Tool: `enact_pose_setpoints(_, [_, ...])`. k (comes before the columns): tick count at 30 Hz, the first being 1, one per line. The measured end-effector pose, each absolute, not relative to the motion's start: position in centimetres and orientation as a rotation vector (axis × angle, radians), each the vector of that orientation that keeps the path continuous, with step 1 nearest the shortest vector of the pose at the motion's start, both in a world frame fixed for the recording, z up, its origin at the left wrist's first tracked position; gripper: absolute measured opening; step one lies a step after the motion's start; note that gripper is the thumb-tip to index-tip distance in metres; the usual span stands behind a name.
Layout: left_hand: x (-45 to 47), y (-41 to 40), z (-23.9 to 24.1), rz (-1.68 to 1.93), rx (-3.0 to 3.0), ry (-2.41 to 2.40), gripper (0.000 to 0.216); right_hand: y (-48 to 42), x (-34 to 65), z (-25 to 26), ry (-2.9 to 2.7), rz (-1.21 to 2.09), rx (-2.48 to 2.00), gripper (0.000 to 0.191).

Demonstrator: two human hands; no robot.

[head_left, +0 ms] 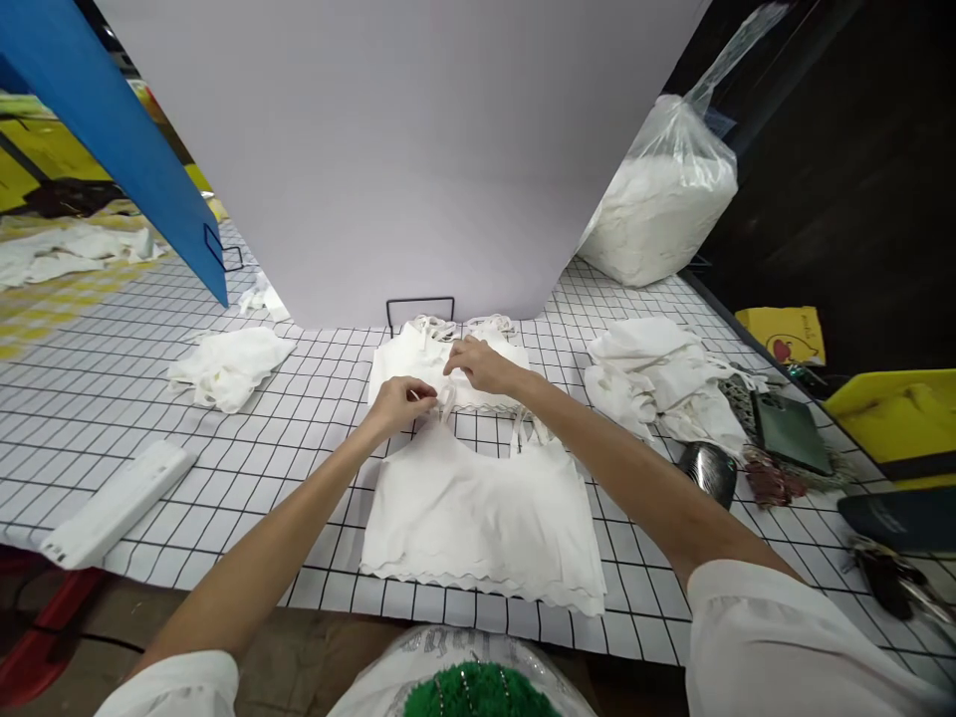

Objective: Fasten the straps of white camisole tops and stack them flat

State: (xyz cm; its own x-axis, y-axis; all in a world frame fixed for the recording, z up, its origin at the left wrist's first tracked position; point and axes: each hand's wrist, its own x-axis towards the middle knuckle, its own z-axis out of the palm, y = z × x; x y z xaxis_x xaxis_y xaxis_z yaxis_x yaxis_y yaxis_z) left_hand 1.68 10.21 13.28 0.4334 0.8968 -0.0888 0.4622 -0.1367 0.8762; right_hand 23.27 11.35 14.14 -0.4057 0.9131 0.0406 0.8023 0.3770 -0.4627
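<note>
A white camisole top (478,513) lies flat on the grid-patterned table (299,438), hem toward me. My left hand (399,403) is pinched on its left shoulder strap. My right hand (478,364) is closed in a pinch on a thin white strap just beyond, over a second white top (407,363) that lies farther back against a black wire stand (419,302).
A pile of white garments (661,373) sits to the right, another small pile (231,366) to the left. A white plastic bar (116,503) lies front left. A clear bag of white fabric (661,204) stands back right. A green notebook (788,430), keys and dark items lie at the right edge.
</note>
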Motion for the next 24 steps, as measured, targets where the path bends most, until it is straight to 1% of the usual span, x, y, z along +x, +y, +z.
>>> enact_pose_setpoints(2, [1.9,10.5,13.4,0.619,1.744,1.200,0.015,12.1,23.0,14.0,-2.200,0.510,-1.653,0.030])
enact_pose_setpoints(4, [2.0,11.0,13.5,0.628,1.736,1.205,0.013,13.0,22.2,13.7,-2.083,0.509,-1.762,0.016])
enact_pose_setpoints(5, [2.0,11.2,13.6,0.630,1.729,1.208,0.013,13.4,21.7,13.4,-2.041,0.517,-1.802,0.013])
enact_pose_setpoints(7, [1.9,11.7,13.7,0.639,1.704,1.219,0.013,14.1,20.9,13.0,-1.949,0.558,-1.862,0.020])
enact_pose_setpoints(9, [1.6,12.3,13.6,0.650,1.666,1.228,0.015,14.4,20.4,12.9,-1.846,0.611,-1.871,0.022])
enact_pose_setpoints(13, [1.9,12.7,13.4,0.668,1.569,1.168,0.026,13.8,20.4,13.8,-1.651,0.727,-1.738,0.006])
enact_pose_setpoints(14, [2.3,12.6,13.3,0.673,1.547,1.134,0.031,13.5,20.5,14.3,-1.614,0.748,-1.694,0.006])
enact_pose_setpoints(16, [3.4,12.2,13.1,0.679,1.511,1.067,0.038,12.8,20.6,15.1,-1.558,0.771,-1.619,0.015])
enact_pose_setpoints(20, [5.0,11.1,13.0,0.661,1.496,0.988,0.031,10.8,21.6,16.4,-1.533,0.731,-1.552,0.029])
enact_pose_setpoints(23, [4.9,10.4,13.2,0.597,1.535,0.922,0.031,9.1,22.6,17.1,-1.881,0.732,-1.437,0.044])
enact_pose_setpoints(24, [4.8,10.3,13.4,0.570,1.553,0.899,0.030,8.7,22.9,17.3,-2.040,0.792,-1.386,0.045])
